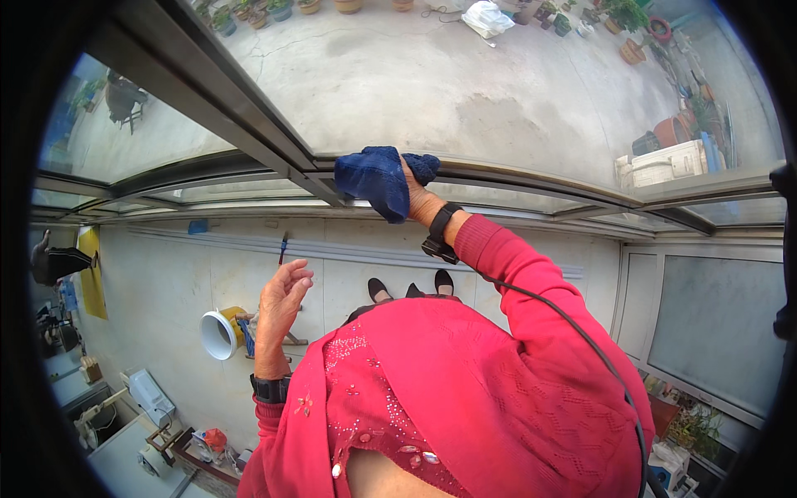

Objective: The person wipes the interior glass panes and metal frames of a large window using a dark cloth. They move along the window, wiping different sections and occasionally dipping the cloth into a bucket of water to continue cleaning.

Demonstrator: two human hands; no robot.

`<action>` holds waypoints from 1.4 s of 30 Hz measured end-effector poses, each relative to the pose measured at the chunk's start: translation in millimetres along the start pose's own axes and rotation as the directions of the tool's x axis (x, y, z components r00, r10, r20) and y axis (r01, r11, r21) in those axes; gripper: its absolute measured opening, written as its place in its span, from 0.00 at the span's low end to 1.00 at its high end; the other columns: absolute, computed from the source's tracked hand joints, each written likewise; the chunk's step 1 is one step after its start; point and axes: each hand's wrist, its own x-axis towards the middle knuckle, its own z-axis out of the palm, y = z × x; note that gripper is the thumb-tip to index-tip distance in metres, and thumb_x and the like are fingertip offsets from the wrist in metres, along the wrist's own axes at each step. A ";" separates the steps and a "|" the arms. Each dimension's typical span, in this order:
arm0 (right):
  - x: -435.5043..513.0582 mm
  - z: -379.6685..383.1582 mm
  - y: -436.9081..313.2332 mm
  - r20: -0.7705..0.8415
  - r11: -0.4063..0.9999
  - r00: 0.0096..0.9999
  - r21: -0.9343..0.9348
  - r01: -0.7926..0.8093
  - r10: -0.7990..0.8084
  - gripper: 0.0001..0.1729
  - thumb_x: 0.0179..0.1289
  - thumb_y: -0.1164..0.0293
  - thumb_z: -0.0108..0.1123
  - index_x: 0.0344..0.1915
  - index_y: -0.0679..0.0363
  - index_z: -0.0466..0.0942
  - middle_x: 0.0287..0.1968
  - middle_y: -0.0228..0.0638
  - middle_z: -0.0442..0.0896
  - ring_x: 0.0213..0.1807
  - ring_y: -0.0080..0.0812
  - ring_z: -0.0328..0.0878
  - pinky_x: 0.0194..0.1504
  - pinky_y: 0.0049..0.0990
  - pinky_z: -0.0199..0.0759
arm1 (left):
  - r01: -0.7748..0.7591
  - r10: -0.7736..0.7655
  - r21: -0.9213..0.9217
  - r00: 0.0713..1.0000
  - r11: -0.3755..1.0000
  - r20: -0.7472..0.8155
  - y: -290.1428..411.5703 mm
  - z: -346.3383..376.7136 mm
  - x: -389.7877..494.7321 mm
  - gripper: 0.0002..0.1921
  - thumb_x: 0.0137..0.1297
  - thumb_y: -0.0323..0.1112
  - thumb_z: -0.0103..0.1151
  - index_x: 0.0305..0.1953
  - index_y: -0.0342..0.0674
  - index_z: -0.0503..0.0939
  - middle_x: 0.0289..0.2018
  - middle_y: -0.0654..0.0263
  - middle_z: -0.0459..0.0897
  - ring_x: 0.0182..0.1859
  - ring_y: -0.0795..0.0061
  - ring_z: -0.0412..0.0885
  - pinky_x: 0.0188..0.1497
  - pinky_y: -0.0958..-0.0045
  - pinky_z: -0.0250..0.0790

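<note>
My right hand [418, 192] is closed on a dark blue cloth [377, 177], which lies against the metal window frame [280, 165] near the joint of a slanting upright and a crossbar. Part of the cloth hangs below the bar, and its folds hide most of my fingers. My left hand [284, 295] is raised over the floor to the left of my body, holding nothing, with its fingers slightly bent and the thumb apart. Large glass panes [436, 81] stretch ahead of me. Each wrist wears a black strap, and a black cable runs along my right sleeve.
Long pale pipes [348, 250] lie on the floor below the windows, beside a brush [283, 246]. A white and yellow bucket [219, 334] stands at the left near a small wooden stool [292, 340]. Potted plants [280, 9] show through the glass. A paned door [716, 330] is at right.
</note>
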 end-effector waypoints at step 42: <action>-291.0 -322.2 23.4 -0.985 0.386 -0.163 0.171 -0.906 0.055 0.14 0.54 0.64 0.61 0.36 0.60 0.82 0.42 0.51 0.79 0.45 0.52 0.75 0.46 0.43 0.71 | -0.050 -0.054 0.271 0.931 0.961 0.362 83.6 188.1 26.7 0.20 0.64 0.24 0.55 0.58 0.35 0.70 0.42 0.62 0.80 0.42 0.79 0.77 0.43 0.80 0.69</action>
